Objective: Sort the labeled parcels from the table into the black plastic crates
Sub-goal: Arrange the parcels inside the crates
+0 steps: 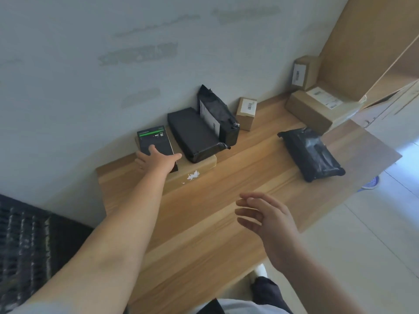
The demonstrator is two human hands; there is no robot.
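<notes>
My left hand reaches across the wooden table and lies spread on a black box with a green stripe at the far left, by the wall. That box rests on a flat cardboard box. A black wrapped parcel lies beside it, and a black bag parcel with a white label leans behind. Another black bag parcel lies at the right. My right hand hovers over the table's near part, fingers straight, holding nothing. A black plastic crate stands at the lower left.
A small labeled carton stands by the wall. A larger labeled carton and an upright one sit at the far right, next to a wooden cabinet. Tiled floor lies right of the table.
</notes>
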